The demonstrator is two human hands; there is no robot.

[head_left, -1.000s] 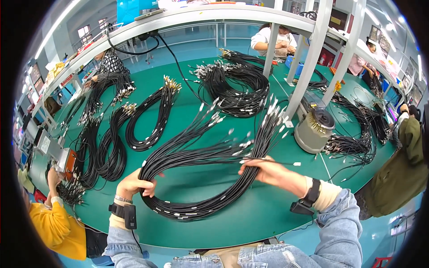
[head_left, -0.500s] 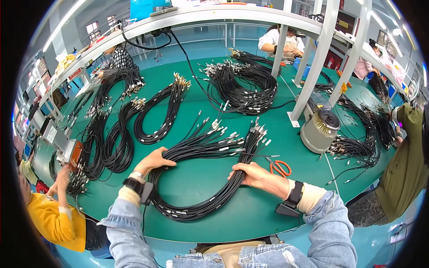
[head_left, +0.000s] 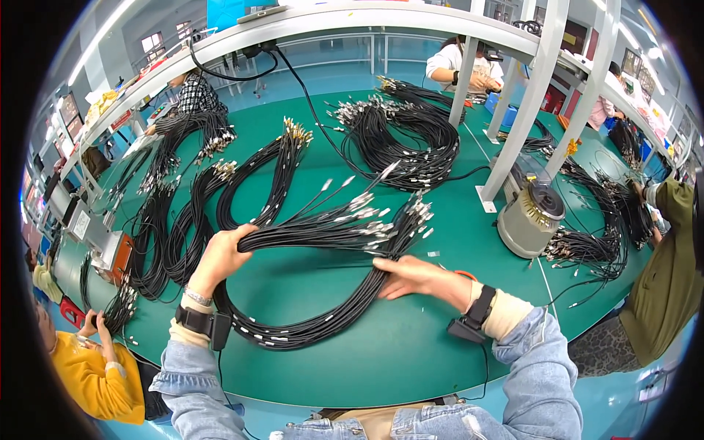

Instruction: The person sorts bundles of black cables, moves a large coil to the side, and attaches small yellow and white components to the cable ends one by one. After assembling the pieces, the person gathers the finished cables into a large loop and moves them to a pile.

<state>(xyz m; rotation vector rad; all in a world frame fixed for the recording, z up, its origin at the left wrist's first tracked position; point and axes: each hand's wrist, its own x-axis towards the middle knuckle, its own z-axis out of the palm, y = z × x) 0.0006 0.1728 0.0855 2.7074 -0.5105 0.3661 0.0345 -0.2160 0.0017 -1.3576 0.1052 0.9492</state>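
Observation:
A thick bundle of black cables (head_left: 315, 327) with white and metallic ends curves in a U on the green table in front of me. My left hand (head_left: 220, 258) is wrapped round its left arm, which bends over so the loose ends point right. On the right arm of the bundle, just below the ends, rests my right hand (head_left: 419, 280). Its thumb lies across the cables with the fingers low against them, a loose hold. The two sets of ends meet and partly overlap above my right hand.
More cable bundles lie on the left (head_left: 192, 242) and at the back (head_left: 411, 139). A grey round machine (head_left: 529, 220) stands at the right beside white metal posts (head_left: 513, 125). Orange-handled pliers or scissors (head_left: 465, 275) are mostly hidden behind my right hand. Other people work around the table.
My left hand has moved left and a little up with its arm of the bundle. My right hand has shifted slightly, its grip looser, and now covers most of the orange-handled tool.

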